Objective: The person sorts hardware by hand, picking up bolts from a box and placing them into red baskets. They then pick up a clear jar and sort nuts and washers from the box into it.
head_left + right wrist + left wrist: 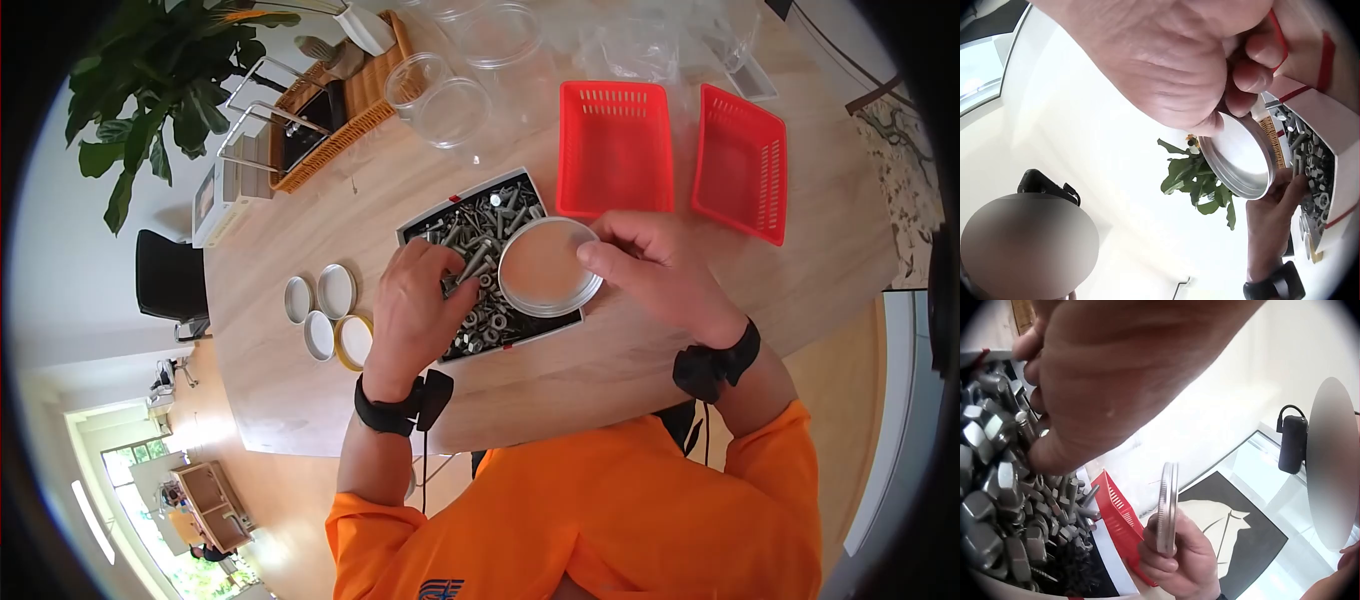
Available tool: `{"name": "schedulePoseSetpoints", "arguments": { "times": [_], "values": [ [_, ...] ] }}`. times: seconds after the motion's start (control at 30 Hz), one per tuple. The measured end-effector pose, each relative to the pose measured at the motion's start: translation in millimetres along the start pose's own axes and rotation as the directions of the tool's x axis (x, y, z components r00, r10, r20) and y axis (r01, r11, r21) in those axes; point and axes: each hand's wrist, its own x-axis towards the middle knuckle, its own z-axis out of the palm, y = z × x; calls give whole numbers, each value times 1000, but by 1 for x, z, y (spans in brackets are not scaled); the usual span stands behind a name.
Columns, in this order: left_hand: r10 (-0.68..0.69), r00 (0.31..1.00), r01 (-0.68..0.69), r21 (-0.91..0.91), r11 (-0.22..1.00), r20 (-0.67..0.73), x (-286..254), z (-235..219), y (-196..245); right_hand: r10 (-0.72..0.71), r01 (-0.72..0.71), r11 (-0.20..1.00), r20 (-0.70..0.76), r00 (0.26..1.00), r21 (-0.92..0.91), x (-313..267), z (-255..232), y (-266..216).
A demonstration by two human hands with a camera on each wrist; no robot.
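Note:
My left hand (pixel 410 310) reaches into an open box (pixel 1332 122) full of metal bolts and nuts (pixel 490 318). Its thumb and fingertips pinch a bolt (pixel 1024 427) among the others. In my right hand (pixel 655 265) is a round silver lid (pixel 548 268), gripped at its edge between thumb and fingers. The lid is tilted over the right side of the box and hides part of the hardware in the head view. Ridges line its rim in the left wrist view.
Several round lids, including a yellow-rimmed one (pixel 354 342), lie left of the box. Two red baskets (pixel 615 150) (pixel 740 165) stand beyond my right hand. Clear round containers (pixel 452 112) sit at the back, beside a wicker tray (pixel 345 125) and a plant (pixel 150 100).

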Motion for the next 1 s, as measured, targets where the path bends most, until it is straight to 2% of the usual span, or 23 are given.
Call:
{"name": "schedulePoseSetpoints", "arguments": {
  "times": [0.1, 0.17, 0.3, 0.37, 0.47, 0.5, 0.6, 0.63, 0.73, 0.77, 0.87, 1.0],
  "values": [
    [10, 1000, -11, 13, 1000, 17, 1, 0, -2, 106, -112, 992, 98, 989, 53, -2, 0, -9],
    [3, 1000, -3, 8, 1000, 31, 0, -1, -1, 113, -117, 993, 120, 986, 29, -2, 1, -7],
    [-172, 985, 174, -216, 961, 29, -5, -9, -3, 125, -116, 990, 115, 986, -77, -2, 2, -1],
    [-258, 966, 247, -297, 922, 3, -13, -26, 0, 133, -126, 990, 109, 985, -70, -2, 5, -2],
    [-125, 992, 122, -446, 887, 24, -22, -36, 32, 132, -125, 990, 128, 983, -65, 0, 8, 3],
    [-32, 999, 40, -452, 891, 25, -21, -32, 39, 129, -121, 990, 143, 981, -69, 1, 10, 5],
    [128, 990, -102, -302, 948, 66, -16, -18, 47, 133, -134, 991, 136, 982, -2, -1, 16, 5],
    [119, 990, -94, -288, 953, 72, -16, -13, 46, 145, -147, 989, 139, 980, 2, -1, 16, 4],
    [-12, 996, -20, -343, 939, -91, -18, -18, 46, 167, -167, 986, 144, 975, -11, 1, 16, 5],
    [-132, 985, 67, -457, 887, -111, -19, -19, 31, 167, -163, 986, 145, 975, -41, 1, 16, 7],
    [-247, 960, 186, -355, 916, -132, -13, -23, -11, 157, -146, 986, 141, 978, -82, 2, 16, 8],
    [-184, 978, 172, -121, 978, -101, -5, -10, -26, 133, -127, 991, 138, 981, -47, 1, 17, 3]
  ]
}}
